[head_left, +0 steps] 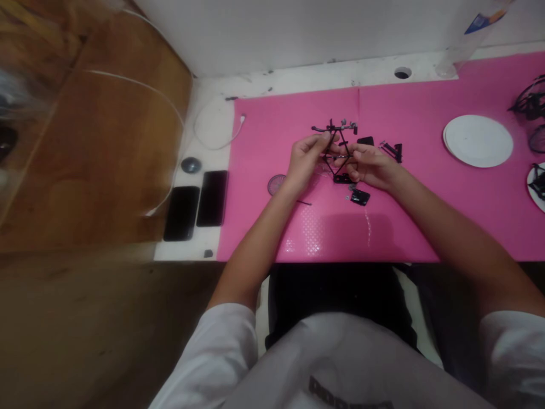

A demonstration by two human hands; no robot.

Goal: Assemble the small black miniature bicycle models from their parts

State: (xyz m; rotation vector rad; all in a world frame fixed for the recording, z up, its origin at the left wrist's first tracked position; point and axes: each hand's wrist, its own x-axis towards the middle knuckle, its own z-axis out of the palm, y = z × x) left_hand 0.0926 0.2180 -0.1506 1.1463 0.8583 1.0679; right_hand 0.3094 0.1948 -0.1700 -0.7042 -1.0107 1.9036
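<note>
A small black bicycle frame [343,136] with handlebars at its top is held upright above the pink mat [409,221]. My left hand [307,158] grips its left side, fingers closed around the thin bars. On the other side, my right hand [371,165] pinches the frame near its middle. Below the hands lie a black part [360,197] and tiny pieces. Another black piece [365,141] and a narrow black part [392,150] rest beyond my right hand. A small spoked wheel [276,184] lies left of my left forearm, which partly hides it.
Two black phones [181,213] [212,198] and a dark round object [191,165] sit at the left. A white cable [219,146] curls behind them. At the right are a white plate [478,141] and black model bicycles [532,105].
</note>
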